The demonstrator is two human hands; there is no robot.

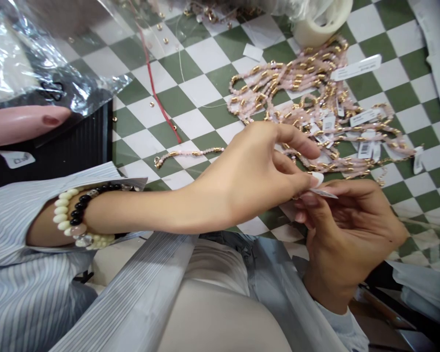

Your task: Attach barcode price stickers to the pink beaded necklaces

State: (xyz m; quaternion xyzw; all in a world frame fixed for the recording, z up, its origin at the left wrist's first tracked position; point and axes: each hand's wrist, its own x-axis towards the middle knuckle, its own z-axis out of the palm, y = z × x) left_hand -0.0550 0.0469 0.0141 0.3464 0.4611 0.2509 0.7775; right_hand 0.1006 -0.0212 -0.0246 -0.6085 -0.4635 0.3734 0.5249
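My left hand [256, 171], with beaded bracelets [82, 205] on its wrist, reaches across to the right. Its thumb and a finger pinch a small white label [325, 193] that looks folded. From the other side, my right hand [355, 230] grips the same label between thumb and fingers. Whether a strand hangs from the label is hidden by the fingers. A pink and gold beaded strand [190, 153] with a clasp runs beneath my left hand. Just beyond both hands lies a pile of pink and gold beaded strands [289, 80], several bearing white barcode tags [366, 144].
A red cord [152, 83] and loose gold beads lie on the green-and-white checkered tabletop [212, 90]. At the back stands a roll of tape [320, 29]. Clear plastic bags [91, 93], a pink rounded object [25, 124] and a black ribbed surface [84, 151] occupy the left.
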